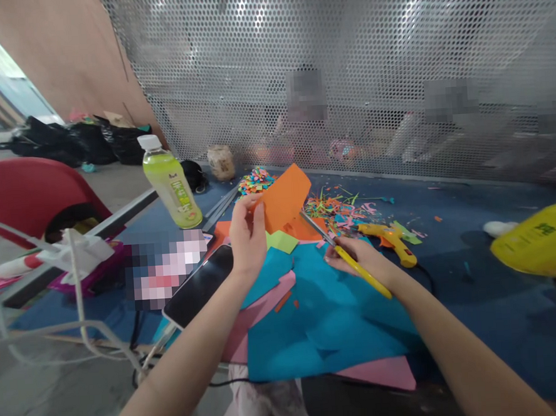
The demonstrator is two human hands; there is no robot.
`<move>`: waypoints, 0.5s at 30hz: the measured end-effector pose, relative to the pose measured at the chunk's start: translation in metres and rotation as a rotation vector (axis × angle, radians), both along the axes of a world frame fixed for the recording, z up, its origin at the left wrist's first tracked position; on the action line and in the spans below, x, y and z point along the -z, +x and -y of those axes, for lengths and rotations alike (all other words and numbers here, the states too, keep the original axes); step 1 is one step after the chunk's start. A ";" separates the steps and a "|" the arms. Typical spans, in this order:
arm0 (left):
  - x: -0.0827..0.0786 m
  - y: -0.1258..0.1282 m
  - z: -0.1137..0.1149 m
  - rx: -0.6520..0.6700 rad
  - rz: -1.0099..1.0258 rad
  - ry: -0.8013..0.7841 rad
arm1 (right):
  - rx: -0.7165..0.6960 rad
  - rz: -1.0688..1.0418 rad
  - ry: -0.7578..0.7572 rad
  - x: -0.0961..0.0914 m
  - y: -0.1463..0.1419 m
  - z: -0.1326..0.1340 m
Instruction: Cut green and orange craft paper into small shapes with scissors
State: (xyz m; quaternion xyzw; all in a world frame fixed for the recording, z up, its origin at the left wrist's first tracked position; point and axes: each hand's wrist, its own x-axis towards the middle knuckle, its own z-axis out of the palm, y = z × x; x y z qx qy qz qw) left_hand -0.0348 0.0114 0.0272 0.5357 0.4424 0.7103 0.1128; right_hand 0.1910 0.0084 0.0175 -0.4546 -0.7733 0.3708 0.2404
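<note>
1. Blue covering spreads over the desk [501,320], with a perforated metal screen [345,72] standing along its far edge.
2. Nearest, below both wrists, teal paper sheets [327,318] lie over pink sheets [386,372].
3. Just left of the left wrist lies a dark phone [200,287], screen up.
4. The left hand [248,235] is closed, pinching the lower left edge of an orange paper [284,198] and holding it raised off the desk.
5. The right hand [356,258] is closed around the yellow handles of scissors [344,254], whose grey blades point up and left and meet the bottom edge of the orange paper.
6. Just beyond the right hand lies a yellow glue gun [390,237], among scattered coloured paper scraps [339,207].
7. Beyond and left of the left hand stands a green drink bottle [170,183] with a white cap.
8. Well right of the right hand sits a yellow bag [541,240].
</note>
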 end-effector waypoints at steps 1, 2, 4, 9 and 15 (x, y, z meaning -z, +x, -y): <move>0.001 0.000 0.000 0.020 0.024 -0.024 | -0.007 -0.006 -0.024 0.001 0.000 0.000; 0.002 0.000 -0.001 0.042 0.045 -0.046 | -0.013 -0.004 -0.045 0.002 0.001 -0.001; 0.004 0.001 0.000 0.075 0.065 -0.071 | -0.015 0.010 -0.066 0.006 0.002 -0.003; 0.005 0.005 0.002 0.137 0.057 -0.079 | -0.019 -0.040 -0.096 0.018 0.002 -0.009; 0.001 0.006 0.003 0.129 0.111 -0.035 | 0.025 -0.076 -0.152 0.010 -0.002 -0.005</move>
